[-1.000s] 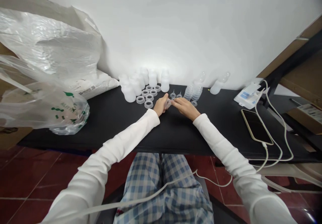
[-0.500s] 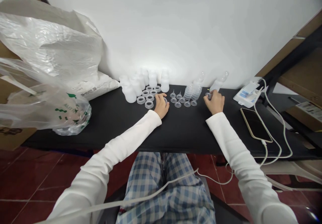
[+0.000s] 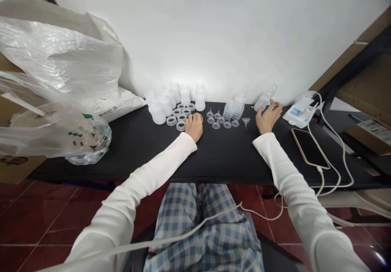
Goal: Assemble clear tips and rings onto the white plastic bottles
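Left hand (image 3: pixel 194 128) curls over a collar ring (image 3: pixel 200 117) – grip unclear – and the right hand (image 3: pixel 269 117) spreads open near one clear-topped bottle (image 3: pixel 262 103) at the desk's (image 3: pixel 220 158) back edge, with topless bottles (image 3: pixel 185 96), loose rings (image 3: pixel 171 124) and nipples (image 3: pixel 216 126) apparently unassembled.

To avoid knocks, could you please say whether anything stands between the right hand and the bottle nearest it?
Nothing visible does: the right hand partly overlaps that bottle in view, though I cannot tell whether they touch.
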### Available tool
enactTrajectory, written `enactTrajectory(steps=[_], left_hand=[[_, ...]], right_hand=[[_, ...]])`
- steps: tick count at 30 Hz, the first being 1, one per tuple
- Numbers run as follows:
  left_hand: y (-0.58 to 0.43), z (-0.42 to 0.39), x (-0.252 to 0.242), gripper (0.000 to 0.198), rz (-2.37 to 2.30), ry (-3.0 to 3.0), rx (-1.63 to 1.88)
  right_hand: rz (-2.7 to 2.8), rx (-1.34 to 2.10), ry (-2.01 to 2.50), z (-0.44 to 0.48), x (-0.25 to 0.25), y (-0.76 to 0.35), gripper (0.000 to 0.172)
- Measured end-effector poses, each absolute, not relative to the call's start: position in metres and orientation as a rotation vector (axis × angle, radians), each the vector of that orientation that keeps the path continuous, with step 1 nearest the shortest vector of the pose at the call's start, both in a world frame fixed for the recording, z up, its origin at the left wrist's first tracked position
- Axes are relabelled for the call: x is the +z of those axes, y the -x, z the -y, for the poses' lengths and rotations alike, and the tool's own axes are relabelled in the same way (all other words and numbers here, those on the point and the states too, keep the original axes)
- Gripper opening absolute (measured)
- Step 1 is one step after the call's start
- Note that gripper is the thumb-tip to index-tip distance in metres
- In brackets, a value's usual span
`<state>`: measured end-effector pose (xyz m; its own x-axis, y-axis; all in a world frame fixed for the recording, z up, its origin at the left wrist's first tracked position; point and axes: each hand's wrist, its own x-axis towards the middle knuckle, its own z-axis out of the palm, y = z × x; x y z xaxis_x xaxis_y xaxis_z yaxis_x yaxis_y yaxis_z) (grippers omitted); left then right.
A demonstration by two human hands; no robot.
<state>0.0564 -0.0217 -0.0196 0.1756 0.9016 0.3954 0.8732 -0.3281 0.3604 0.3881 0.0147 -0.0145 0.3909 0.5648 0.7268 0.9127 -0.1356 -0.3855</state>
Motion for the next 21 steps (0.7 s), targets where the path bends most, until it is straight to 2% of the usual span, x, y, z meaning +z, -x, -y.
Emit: enactTrajectory(steps=[5,8,11,15,21], left_hand=[[-0.050,0.015,-0.022,0.040,-1.808,-2.428,0.862],[-0.046,0.010,-0.023,0.040,-1.771,-2.434,0.914],[-0.045,0.006,-0.023,0.038,-1.756,-2.413,0.943],[-0.045,0.006,-0.021,0.038,-1.754,-2.394,0.910],[-0.045,0.006,-0.024,0.037,-1.662,-2.363,0.983]], right_hand=[[1.184,-0.424,1.822,-0.042,-0.027,-0.404,0.076],[1.182,-0.386,1.821,-0.050,-0.027,-0.408,0.081],[1.086,-0.420,1.814,-0.045,-0.021,-0.406,0.072],[1.249,-0.410,1.721,-0.019,-0.012,-0.393,0.039],[2.035,-0.100,1.549,0.019,-0.009,-0.375,0.035]])
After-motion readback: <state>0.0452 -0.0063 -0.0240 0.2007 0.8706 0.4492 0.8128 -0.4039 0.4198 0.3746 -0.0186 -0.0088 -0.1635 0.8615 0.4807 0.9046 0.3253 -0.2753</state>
